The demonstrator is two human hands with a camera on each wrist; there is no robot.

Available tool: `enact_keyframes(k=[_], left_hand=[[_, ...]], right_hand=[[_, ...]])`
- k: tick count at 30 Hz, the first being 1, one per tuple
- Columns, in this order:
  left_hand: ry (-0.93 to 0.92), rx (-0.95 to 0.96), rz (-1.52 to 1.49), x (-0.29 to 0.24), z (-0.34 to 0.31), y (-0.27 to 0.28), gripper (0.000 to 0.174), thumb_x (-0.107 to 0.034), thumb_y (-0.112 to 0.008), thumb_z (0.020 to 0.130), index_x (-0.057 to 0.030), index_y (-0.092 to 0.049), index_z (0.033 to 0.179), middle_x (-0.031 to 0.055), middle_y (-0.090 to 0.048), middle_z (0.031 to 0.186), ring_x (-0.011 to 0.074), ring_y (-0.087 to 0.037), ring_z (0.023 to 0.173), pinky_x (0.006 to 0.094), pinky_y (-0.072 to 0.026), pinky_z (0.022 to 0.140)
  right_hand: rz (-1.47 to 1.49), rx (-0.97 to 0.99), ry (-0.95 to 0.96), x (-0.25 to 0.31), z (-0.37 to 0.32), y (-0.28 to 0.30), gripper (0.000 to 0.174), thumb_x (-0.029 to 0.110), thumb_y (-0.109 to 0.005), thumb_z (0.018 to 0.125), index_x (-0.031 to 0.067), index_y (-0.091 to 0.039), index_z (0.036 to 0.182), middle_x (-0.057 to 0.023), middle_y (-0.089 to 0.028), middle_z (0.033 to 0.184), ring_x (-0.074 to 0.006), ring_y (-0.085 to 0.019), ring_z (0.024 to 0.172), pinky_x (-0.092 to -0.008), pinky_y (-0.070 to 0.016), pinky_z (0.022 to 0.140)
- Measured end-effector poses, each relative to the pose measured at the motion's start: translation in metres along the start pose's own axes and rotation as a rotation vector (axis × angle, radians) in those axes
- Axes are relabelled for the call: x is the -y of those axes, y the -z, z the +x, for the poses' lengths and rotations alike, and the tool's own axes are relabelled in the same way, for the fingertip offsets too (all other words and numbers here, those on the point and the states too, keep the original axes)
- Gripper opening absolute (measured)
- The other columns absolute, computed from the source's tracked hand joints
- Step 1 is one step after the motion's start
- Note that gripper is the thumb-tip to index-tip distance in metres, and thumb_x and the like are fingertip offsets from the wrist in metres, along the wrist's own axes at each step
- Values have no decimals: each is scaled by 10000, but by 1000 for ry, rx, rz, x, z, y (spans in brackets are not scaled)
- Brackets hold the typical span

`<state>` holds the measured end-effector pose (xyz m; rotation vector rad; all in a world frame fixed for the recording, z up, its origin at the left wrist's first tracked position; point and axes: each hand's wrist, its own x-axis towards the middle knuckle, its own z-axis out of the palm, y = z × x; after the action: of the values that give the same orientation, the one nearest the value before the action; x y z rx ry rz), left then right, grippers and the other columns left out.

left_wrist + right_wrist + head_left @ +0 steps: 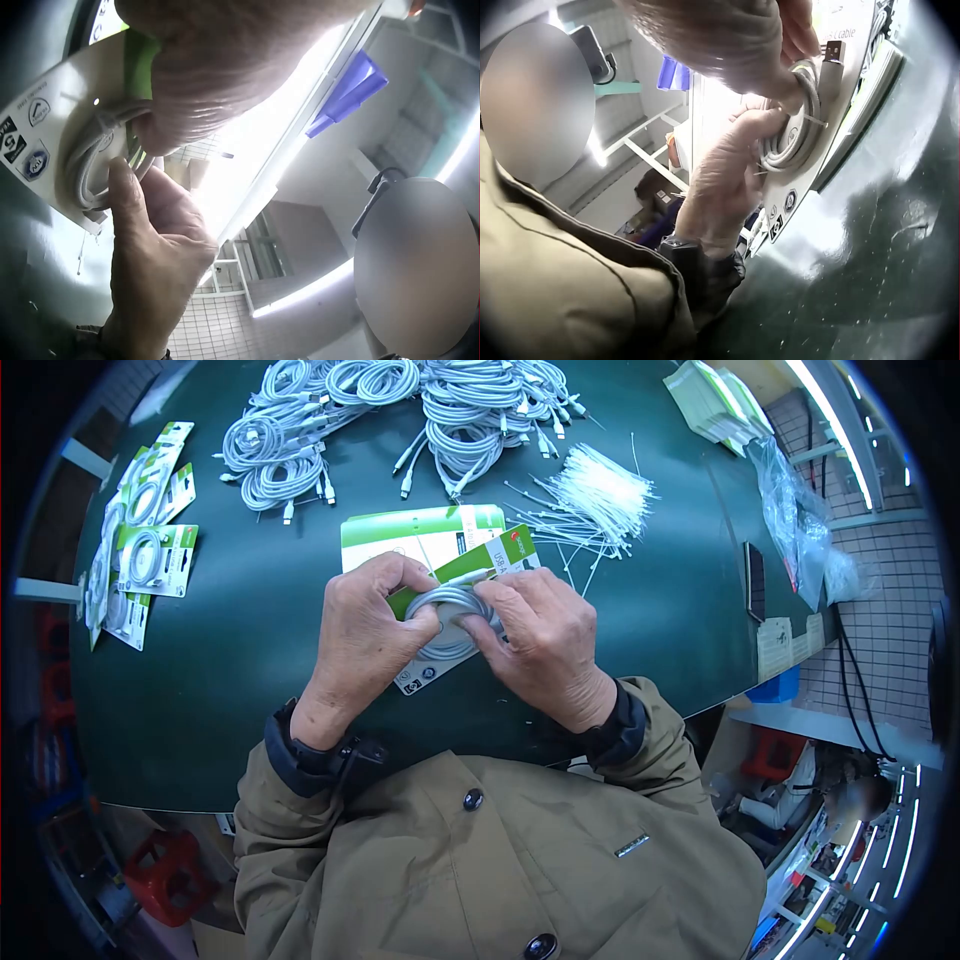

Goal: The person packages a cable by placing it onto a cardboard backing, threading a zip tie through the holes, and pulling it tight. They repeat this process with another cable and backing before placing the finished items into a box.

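Observation:
A coiled light-grey USB cable [445, 650] lies against a green and white packaging card [518, 543], which is tilted in front of the person. The left hand [372, 628] pinches the coil's left side between thumb and fingers. From the other side, the right hand [548, 645] grips the coil, its thumb inside the loop. In the right wrist view a metal USB plug [835, 52] points up beside the coil, and a thin white tie [816, 120] crosses the strands. Printed badges [35, 163] show on the card's lower part in the left wrist view.
A stack of green and white cards [420, 525] lies just beyond the hands. Behind are piles of coiled cables [465, 430] and white cable ties [605, 490]. Carded cables [145, 555] lie at left; a phone [754, 582] and plastic bags [790, 510] at right.

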<state>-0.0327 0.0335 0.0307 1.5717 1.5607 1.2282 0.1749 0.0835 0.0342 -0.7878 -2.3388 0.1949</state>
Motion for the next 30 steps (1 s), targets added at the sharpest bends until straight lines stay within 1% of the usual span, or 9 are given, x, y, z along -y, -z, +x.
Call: enact_keyframes(k=[4,10,16,19,22,25,26,29,30], left_hand=[[-12,-8,42,4,-2,-3,174,69,-717,783,41,-722,955,95,-760,974,161,-749,947,306,-593,945],[-24,-5,16,2,-3,-2,176,76,-718,780,42,-721,952,104,-766,978,176,-757,938,309,-597,938],[-23,-26,60,3,-2,0,166,67,-718,789,34,-725,951,99,-764,980,166,-748,948,313,-596,931],[-15,-31,20,4,-4,-1,168,58,-717,795,38,-729,961,96,-764,981,163,-744,950,307,-592,926],[26,27,11,2,-4,-1,185,51,-715,802,43,-740,985,92,-767,980,148,-739,936,292,-586,907],[55,60,-16,-1,-7,-6,215,-5,-720,769,40,-751,977,133,-766,884,176,-736,788,308,-583,760],[82,87,-38,-1,-8,-8,212,-2,-718,772,37,-752,977,122,-762,876,157,-723,787,299,-578,760],[144,152,-95,-1,-10,-13,202,3,-715,782,32,-758,977,94,-755,860,111,-691,789,278,-565,759],[150,164,-107,-3,-10,-14,199,3,-715,787,31,-759,978,88,-754,858,102,-685,792,276,-563,757]], right_hand=[[16,17,23,-4,0,-6,246,100,-821,783,49,-708,996,-92,-655,896,-291,-680,834,-420,-542,727],[41,10,42,-7,-1,-8,226,58,-809,782,55,-706,983,-82,-643,883,-288,-681,812,-424,-548,707],[195,-51,40,-12,3,-12,263,99,-868,772,69,-714,984,-85,-692,905,-290,-702,838,-403,-569,720],[216,-4,33,-11,10,3,283,128,-889,765,70,-731,992,-93,-718,935,-295,-710,860,-399,-577,739],[197,-147,0,-17,15,11,276,139,-889,768,66,-749,995,-96,-726,955,-308,-704,872,-408,-578,742],[128,-83,-17,-20,26,17,261,155,-874,793,62,-763,1011,-104,-733,958,-324,-702,903,-416,-578,769],[147,-14,-25,-21,27,15,242,162,-843,829,50,-765,1028,-117,-743,951,-328,-702,931,-422,-576,800],[300,145,-63,-21,23,9,230,156,-819,849,44,-768,1043,-128,-755,964,-324,-710,956,-419,-574,828],[334,230,-73,-21,24,11,194,147,-806,857,41,-776,1017,-139,-766,943,-321,-724,924,-411,-580,803]])
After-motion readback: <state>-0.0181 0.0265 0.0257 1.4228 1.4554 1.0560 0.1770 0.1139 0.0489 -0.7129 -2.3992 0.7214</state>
